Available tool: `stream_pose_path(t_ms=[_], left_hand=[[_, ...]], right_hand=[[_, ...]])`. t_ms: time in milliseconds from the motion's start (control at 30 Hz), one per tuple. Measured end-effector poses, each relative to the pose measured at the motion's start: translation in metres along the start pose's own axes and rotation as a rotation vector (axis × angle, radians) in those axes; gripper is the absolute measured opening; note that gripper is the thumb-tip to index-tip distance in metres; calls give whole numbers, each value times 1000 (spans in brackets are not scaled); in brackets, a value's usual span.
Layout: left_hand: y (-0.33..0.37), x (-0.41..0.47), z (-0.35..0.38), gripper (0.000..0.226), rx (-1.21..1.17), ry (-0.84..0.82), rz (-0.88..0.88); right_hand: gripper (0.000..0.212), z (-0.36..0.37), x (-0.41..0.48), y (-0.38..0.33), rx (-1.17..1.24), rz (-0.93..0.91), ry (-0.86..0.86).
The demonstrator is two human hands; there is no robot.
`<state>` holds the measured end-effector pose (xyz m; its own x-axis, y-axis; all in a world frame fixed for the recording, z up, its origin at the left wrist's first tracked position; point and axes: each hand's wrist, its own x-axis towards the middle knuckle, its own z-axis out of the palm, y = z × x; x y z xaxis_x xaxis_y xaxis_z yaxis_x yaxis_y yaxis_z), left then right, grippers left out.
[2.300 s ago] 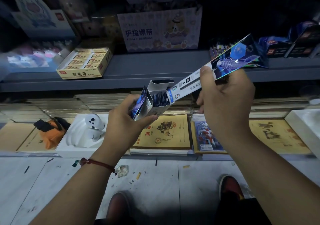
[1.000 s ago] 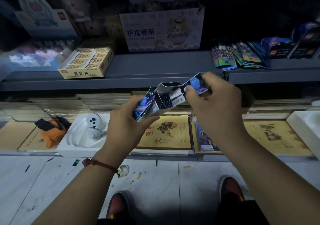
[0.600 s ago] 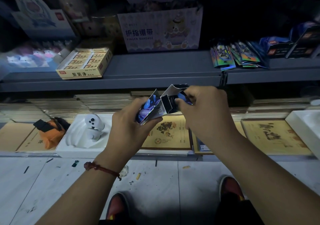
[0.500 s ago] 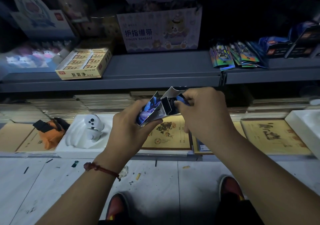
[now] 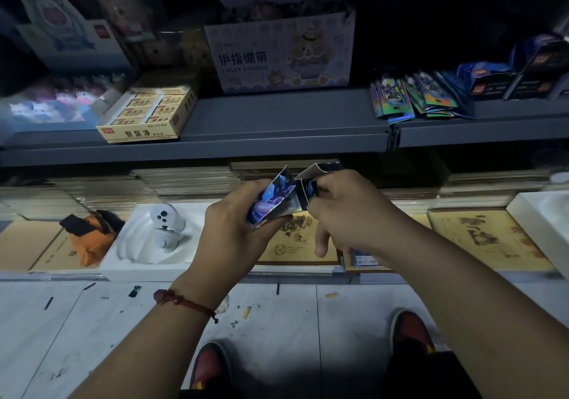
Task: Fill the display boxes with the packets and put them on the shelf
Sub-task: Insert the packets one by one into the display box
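Note:
My left hand (image 5: 238, 232) grips a small shiny blue display box (image 5: 277, 197), tilted with its open end and raised flap toward the right. My right hand (image 5: 345, 211) has its fingertips at that open end, pinching a blue packet (image 5: 311, 187) that sits almost wholly inside the box; only a sliver shows. A fan of several more holographic packets (image 5: 418, 98) lies on the grey shelf (image 5: 277, 121) at the upper right, beside two dark display boxes (image 5: 520, 74).
On the shelf stand a yellow eraser box (image 5: 147, 115) and a finger bandage carton (image 5: 280, 54). Below lie stacked brown notebooks (image 5: 295, 244), a white tray with a white figure (image 5: 160, 229), and an orange pouch (image 5: 92, 235). My shoes stand on littered floor tiles.
My right hand has pushed the long packet down into the box, from sticking far out to the upper right to almost fully inside. Both hands sank slightly.

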<state>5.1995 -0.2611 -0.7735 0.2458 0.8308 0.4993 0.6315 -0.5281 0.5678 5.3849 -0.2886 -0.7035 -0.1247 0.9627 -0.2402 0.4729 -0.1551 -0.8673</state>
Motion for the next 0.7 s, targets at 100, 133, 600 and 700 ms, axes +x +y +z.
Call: stream_pose_path(t_ms=[100, 133, 600, 700], left_hand=[[2, 0, 2, 46, 17, 8, 6], [2, 0, 2, 46, 22, 9, 8], [1, 6, -6, 41, 67, -30, 85], [0, 9, -7, 39, 59, -22, 96]], right_hand=[[25, 0, 2, 1, -28, 15, -32], [26, -1, 3, 2, -35, 18, -40], [25, 0, 6, 7, 192, 111, -186], [25, 1, 7, 4, 281, 95, -150]])
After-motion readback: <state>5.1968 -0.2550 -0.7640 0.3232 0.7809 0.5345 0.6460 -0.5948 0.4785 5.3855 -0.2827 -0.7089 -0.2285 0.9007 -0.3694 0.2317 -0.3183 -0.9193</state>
